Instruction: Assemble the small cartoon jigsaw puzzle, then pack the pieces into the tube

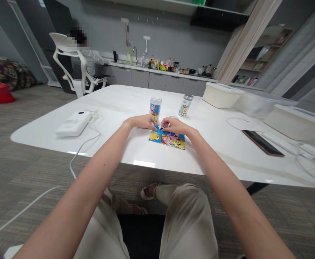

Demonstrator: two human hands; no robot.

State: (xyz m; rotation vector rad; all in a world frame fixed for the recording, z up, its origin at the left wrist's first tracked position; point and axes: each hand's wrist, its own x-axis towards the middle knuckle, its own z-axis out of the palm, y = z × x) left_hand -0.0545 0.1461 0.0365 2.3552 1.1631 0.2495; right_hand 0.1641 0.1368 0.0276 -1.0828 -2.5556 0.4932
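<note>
A flat cartoon jigsaw puzzle point(170, 139), mainly blue with yellow and pink figures, lies on the white table point(114, 126) in front of me. My left hand point(146, 122) bends over its upper left edge, thumb and fingers drawn together on it. At the upper middle edge, close beside it, my right hand point(172, 125) pinches with curled fingers. Whether a loose piece is between my fingertips is too small to make out. Behind my left hand stands a clear cylinder point(155, 106) with a cartoon print. Part of a small round object point(174, 117) shows behind my right hand.
Farther back stands another printed cylinder point(185, 105). A white power bank point(75, 124) with a cable lies left. Lidded cream boxes point(222, 95) and a dark tablet-like device point(262, 142) are on the right. A person point(88, 61) sits on a white chair beyond the table.
</note>
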